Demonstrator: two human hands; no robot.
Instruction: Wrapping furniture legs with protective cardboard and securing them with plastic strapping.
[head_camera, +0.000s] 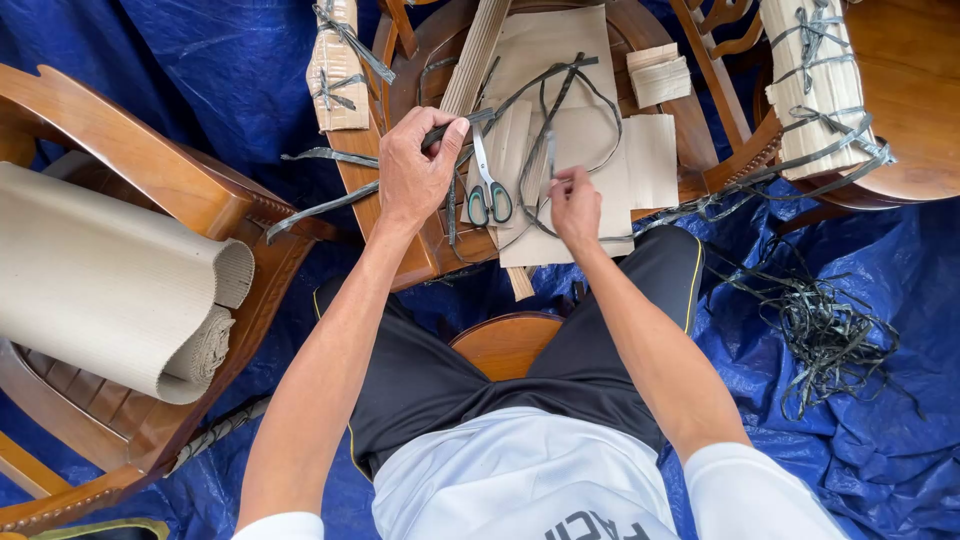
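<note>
Strapping band (545, 120) is lying looped over the cardboard sheets (560, 60) on the wooden chair — the left hand (415, 165) is clenching one stretch tight, the right hand (575, 205) is pinching another. Keeping both pulls taut matters, I judge, with the scissors (488, 190) lying between them.

Blue tarp (860, 470) over floor; wooden chairs (130, 150) around; daylight.
</note>
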